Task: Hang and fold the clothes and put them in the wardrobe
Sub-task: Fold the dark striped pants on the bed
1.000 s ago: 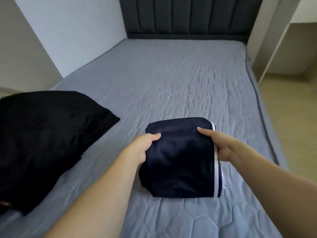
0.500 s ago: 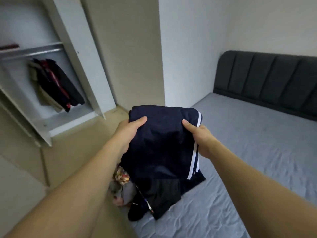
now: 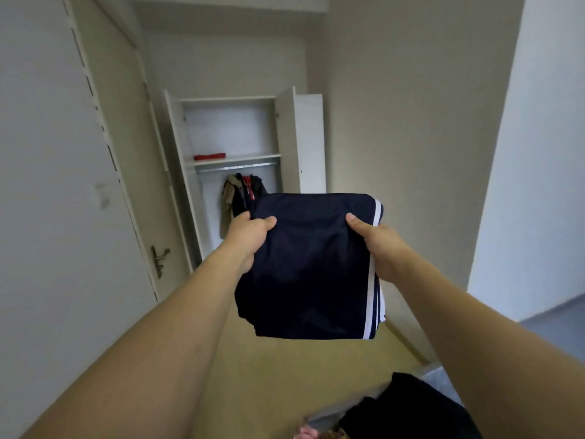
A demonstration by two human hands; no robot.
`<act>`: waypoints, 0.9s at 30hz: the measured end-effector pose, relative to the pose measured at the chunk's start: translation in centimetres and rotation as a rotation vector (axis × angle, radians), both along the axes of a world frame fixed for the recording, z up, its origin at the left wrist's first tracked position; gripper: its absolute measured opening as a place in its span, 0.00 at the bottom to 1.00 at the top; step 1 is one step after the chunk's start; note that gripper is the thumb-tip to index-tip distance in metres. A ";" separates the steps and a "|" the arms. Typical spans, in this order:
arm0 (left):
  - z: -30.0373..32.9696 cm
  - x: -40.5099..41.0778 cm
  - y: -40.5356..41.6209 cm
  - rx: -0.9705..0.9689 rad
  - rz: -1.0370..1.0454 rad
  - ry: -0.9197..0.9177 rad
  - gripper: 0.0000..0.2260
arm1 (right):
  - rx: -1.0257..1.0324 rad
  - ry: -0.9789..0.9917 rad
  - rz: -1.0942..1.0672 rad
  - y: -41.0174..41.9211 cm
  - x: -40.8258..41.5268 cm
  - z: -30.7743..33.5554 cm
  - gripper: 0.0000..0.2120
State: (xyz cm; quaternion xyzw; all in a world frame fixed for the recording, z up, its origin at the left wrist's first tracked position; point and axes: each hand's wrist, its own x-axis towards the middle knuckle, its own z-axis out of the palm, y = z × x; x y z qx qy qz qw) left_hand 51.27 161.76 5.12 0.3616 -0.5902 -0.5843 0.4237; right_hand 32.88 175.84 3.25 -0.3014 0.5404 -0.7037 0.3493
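Both arms were stretched out in front of the person, carrying a folded navy garment [image 3: 311, 267] in the air above the tan floor [image 3: 285, 375]. The left hand [image 3: 245, 237] gripped the garment's left edge, its thumb lying across the top face and its fingers hidden underneath. The right hand [image 3: 376, 245] gripped the right edge in the same way, thumb on top, just beside the white stripes [image 3: 370, 280] that ran down that side of the fabric. The garment hung a little lower at its near end, where the folded layers showed.

Straight ahead, well apart from the hands, stood a white wardrobe [image 3: 286, 137] with its doors swung open. A red folded item [image 3: 209, 156] lay on its upper shelf, and under the shelf a few dark and beige clothes [image 3: 240, 194] hung from the rail [image 3: 237, 167]. A closed door with a metal handle [image 3: 160, 256] filled the left side. At the bottom edge lay a black garment [image 3: 408, 407] beside some patterned fabric [image 3: 319, 434], too blurred to identify, and a strip of grey bed [image 3: 557, 315] showed at the right.
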 end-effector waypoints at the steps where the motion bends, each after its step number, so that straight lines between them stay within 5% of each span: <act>1: 0.7 -0.5 -3.1 -0.006 0.006 0.008 0.17 | -0.006 0.012 0.005 -3.4 -0.7 0.6 0.13; 10: 5.9 -2.3 -30.4 -0.024 0.094 0.072 0.09 | 0.014 0.066 0.089 -32.6 -4.5 6.8 0.20; 21: 5.2 -6.3 -66.3 -0.045 0.100 0.064 0.15 | -0.022 0.090 0.054 -68.4 -8.1 7.3 0.11; 27: 7.3 -11.7 -83.8 -0.053 0.114 0.040 0.08 | -0.018 0.100 0.037 -86.0 -13.0 9.0 0.13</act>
